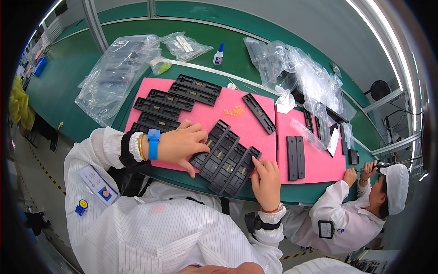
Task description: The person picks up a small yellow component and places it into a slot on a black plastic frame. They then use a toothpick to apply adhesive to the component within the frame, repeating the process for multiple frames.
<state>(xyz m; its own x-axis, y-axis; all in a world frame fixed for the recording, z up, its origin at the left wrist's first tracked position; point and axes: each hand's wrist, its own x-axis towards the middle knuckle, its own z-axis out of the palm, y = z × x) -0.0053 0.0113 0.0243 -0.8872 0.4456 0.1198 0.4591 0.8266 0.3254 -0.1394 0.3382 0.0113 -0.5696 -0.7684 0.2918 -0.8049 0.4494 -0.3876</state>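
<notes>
Four black trays lie side by side btwn my hands on the pink mat. My left hand spread flat, fingertips on the nearest tray; right hand fingers touching their edge. More black trays beyond left hand; orange bits farther out.

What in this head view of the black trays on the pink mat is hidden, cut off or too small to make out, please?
- Head view: the left hand covers the near ends of the black trays and part of the rows behind.
- Small yellow parts on the pink mat: too small to identify.
- Contents of the clear bags: blurred by plastic.
- Right hand: its fingertips hide one tray corner.
</notes>
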